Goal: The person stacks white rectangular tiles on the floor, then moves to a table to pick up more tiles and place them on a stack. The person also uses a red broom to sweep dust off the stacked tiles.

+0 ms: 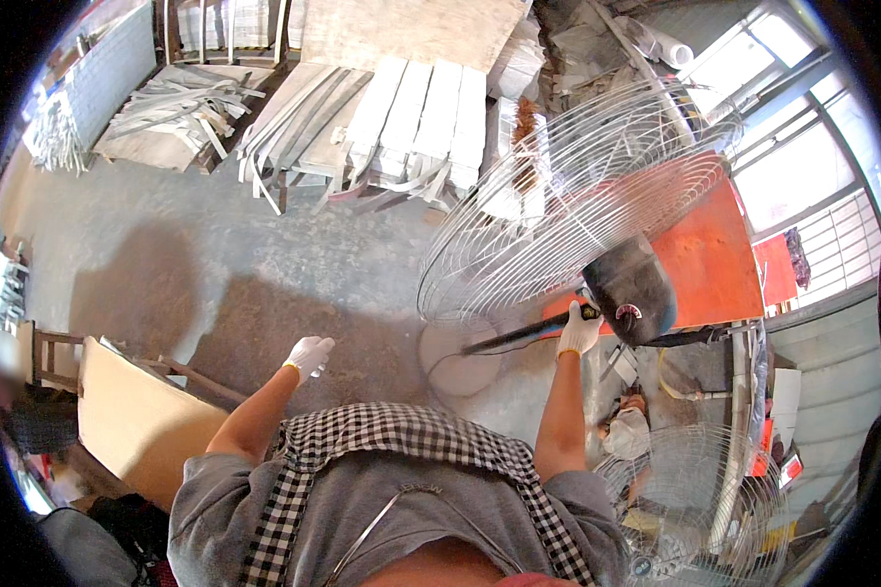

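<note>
My right hand point(579, 331), in a white glove, is wrapped round the upper end of the black pole point(509, 338) of a large standing fan. Its black motor housing point(631, 289), with a dial on it, is right beside that hand. The wide wire cage point(558, 205) spreads out beyond, to the upper right. Below, the pole runs to a round base point(460, 362) on the floor. My left hand point(309, 358), also gloved in white, hangs over the floor, apart from everything. Its fingers are loosely curled, and nothing shows in them.
Stacks of white strips point(416, 122) lie on a low pallet at the far side. Loose strips cover another board point(181, 108) further left. An orange panel point(705, 249) stands behind the fan. At near left is a tan board point(127, 411); at near right, a second fan point(700, 499).
</note>
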The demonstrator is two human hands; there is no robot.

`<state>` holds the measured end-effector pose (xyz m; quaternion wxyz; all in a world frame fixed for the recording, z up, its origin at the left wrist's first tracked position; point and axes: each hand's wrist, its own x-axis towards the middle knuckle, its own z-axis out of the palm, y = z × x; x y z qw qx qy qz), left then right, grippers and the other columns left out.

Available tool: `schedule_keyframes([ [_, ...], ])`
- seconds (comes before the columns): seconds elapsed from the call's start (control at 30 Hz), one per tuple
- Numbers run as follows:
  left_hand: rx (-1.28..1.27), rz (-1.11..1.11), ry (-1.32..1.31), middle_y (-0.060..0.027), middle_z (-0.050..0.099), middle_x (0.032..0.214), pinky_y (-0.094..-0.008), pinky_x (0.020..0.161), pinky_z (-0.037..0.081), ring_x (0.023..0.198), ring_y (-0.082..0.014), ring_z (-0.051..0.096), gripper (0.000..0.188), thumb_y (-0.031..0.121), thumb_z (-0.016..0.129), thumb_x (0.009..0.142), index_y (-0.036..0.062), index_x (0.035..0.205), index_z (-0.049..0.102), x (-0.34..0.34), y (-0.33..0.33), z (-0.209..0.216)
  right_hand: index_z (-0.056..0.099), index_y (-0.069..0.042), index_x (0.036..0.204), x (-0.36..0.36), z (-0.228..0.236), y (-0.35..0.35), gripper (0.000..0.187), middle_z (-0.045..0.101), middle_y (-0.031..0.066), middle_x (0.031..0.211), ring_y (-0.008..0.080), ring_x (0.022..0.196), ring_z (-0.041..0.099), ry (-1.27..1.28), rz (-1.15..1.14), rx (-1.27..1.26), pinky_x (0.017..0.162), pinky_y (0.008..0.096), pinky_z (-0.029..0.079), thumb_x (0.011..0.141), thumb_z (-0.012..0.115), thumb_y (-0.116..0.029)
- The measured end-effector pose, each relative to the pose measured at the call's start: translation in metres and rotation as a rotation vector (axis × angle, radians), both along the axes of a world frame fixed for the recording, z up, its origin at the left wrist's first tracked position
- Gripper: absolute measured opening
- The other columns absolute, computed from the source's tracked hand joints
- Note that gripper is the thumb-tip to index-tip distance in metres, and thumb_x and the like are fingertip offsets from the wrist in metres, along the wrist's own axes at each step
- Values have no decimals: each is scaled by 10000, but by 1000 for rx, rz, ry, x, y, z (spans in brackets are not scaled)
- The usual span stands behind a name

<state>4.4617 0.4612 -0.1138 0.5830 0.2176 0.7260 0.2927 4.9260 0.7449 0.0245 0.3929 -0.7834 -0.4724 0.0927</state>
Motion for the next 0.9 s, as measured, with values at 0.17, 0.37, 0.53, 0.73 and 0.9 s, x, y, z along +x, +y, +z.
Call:
schedule_keyframes([
  [0.17,-44,-86,-11,-94,645,850,-359,582,534,704,-221,645,383,373,541,956,8,1025,632,1,15,-15,534,31,1278,35,-7,-10,733,689,236,1111,383,977,679,-9,-93,-57,836,480,528,793,763,-468],
  [0.37,-68,-86,29,-105,643,855,-357,589,526,704,-223,639,415,389,545,958,-12,1018,636,-8,16,-4,526,5,1276,41,-9,-18,677,707,207,1045,381,916,695,-78,-122,42,771,470,539,790,786,-389],
  [0.53,-80,-84,25,-99,639,847,-356,566,528,684,-210,634,413,395,542,959,-2,1026,633,-9,28,-20,598,-11,1223,98,-42,-9,657,720,172,1057,341,892,709,-93,-174,45,741,439,552,774,801,-445],
  [0.73,-110,-71,1,-101,628,832,-349,576,518,682,-214,627,427,403,555,955,-14,1005,633,-10,35,-21,599,-12,1223,85,-44,-4,652,718,156,1073,317,957,700,-21,-183,-49,814,437,537,780,792,-449],
  [0.9,-42,-12,-40,-95,624,798,-353,560,512,659,-213,620,403,387,557,955,-8,969,636,-10,39,-14,576,-10,1243,64,-24,-14,659,703,179,1114,339,1012,686,-20,-279,-33,848,450,534,795,782,-446],
])
